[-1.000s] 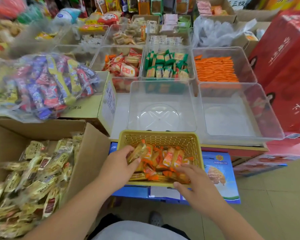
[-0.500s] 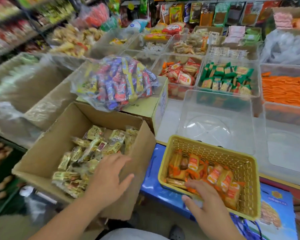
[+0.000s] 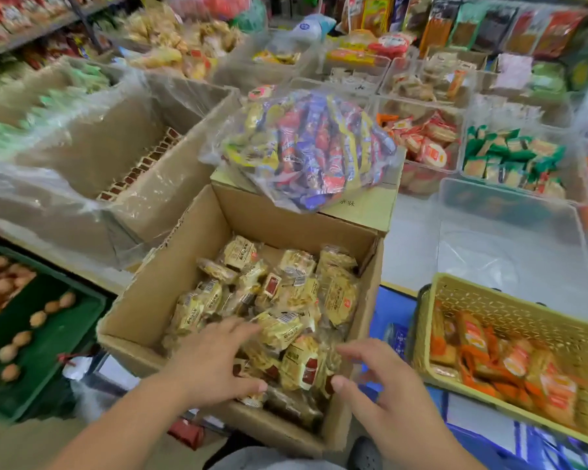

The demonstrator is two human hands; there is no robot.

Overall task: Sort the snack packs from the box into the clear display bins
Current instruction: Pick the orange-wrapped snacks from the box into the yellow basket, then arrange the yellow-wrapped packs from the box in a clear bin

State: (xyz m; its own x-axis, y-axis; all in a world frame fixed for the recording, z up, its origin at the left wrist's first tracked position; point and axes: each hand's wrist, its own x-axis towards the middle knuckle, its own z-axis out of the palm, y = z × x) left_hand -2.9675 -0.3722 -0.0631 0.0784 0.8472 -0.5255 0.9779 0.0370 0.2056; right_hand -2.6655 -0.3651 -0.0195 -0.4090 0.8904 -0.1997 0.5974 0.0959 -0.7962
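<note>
Head camera, looking down a crowded shop bench (image 3: 411,239): at far left a green crate (image 3: 58,334) holds round brown items too blurred to name. Beside it stands the open cardboard box (image 3: 170,273), more than half full of yellow-wrapped snack packs (image 3: 286,300). The person's left hand (image 3: 214,361) lies flat over the near packs, fingers spread and gripping nothing. A clear bag of mixed sweets (image 3: 313,147) sits on a closed carton just behind the box. The right hand (image 3: 387,398) hovers over the box's right wall, fingers loosely fanned and empty, its thumb close to a red-labelled pack that lies between the two thumbs. The hands are apart, palms down, and neither has closed on anything. Further right an empty clear display bin (image 3: 489,245) waits on the bench, behind a yellow basket (image 3: 523,300) partly filled with orange packs (image 3: 489,354). The step in hand appears to be the reach into the box for a fresh load, with the sorting of the yellow packs seemingly not yet begun. The next move likely calls for both hands to gather a bunch of the slippery wrappers, lift it over the box wall and carry it right to the empty bin without spilling any.
</note>
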